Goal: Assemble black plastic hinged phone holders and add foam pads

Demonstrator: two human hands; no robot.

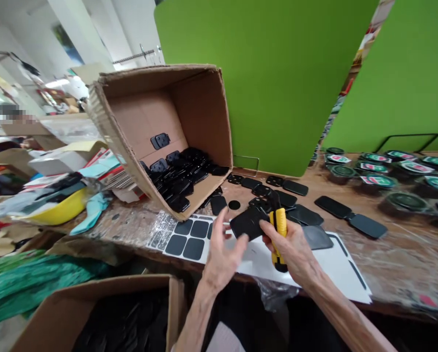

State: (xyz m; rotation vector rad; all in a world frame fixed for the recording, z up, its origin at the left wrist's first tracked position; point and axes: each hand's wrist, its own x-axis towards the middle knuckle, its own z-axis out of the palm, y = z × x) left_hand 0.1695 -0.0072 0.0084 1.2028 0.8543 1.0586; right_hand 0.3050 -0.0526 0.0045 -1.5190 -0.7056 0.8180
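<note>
In my right hand [287, 244] is a yellow and black utility knife [278, 232], held upright. The same thumb and fingertips pinch the edge of a flat black rounded piece [246, 222]. My left hand [222, 249] is open beside that piece, thumb and fingers apart; its fingertips are slightly blurred, and I cannot tell whether they touch it. Below both hands lies a white sheet [266, 266]. Dark rounded-square stickers [194, 248] sit on the sheet to the left of my left hand. More flat black pieces [303, 215] are scattered just behind the knife.
A cardboard box [160, 112] lies on its side on the worn bench [398, 264], with black parts [182, 178] heaped inside. Another box [131, 283] holds black pieces at lower left. Lidded round containers [405, 200] stand at right. A green panel [263, 83] rises behind.
</note>
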